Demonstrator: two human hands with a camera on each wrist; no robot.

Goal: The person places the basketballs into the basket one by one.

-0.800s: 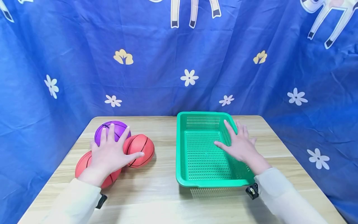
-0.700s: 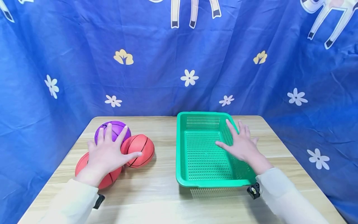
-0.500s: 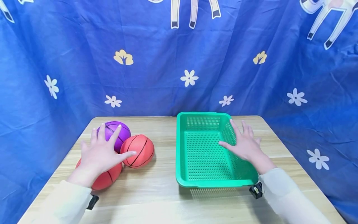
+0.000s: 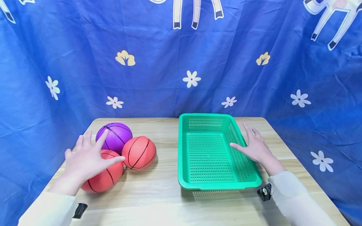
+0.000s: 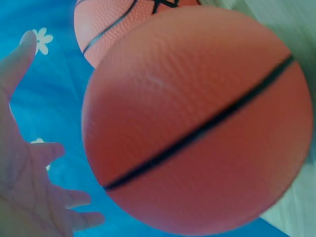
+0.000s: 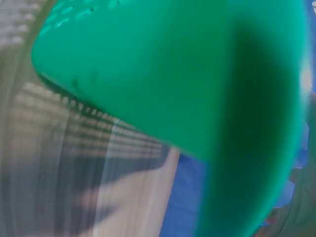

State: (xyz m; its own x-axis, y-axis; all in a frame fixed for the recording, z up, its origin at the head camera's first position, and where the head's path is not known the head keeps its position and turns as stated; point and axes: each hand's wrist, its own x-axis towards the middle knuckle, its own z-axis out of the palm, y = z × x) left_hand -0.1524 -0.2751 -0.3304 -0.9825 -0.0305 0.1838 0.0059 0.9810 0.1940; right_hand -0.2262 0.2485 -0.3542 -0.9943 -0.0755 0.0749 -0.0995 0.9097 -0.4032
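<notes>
Three small basketballs lie bunched on the left of the table: a purple basketball [image 4: 117, 138] at the back, a red basketball [image 4: 141, 153] to the right and another red basketball [image 4: 110, 177] in front. My left hand [image 4: 86, 161], fingers spread, overlaps the front red one's upper left side. In the left wrist view that ball [image 5: 197, 123] is large and the palm [image 5: 24, 192] faces it across a gap. To the right, a green perforated plastic basket [image 4: 217, 186] holds nothing. My right hand [image 4: 255, 149] is spread beside its right rim, thumb reaching over the inside.
The wooden table [image 4: 158, 204] ends in rounded far corners. A blue curtain [image 4: 158, 88] with printed flowers and animal legs hangs behind it and along both sides. Black wrist devices sit at both cuffs, the right one [image 4: 265, 192] near the basket's front corner.
My left hand has moved left and toward me, off the purple ball, to the front red ball's left side. My right hand has shifted right, outward over the basket's rim. Balls and basket have stayed put.
</notes>
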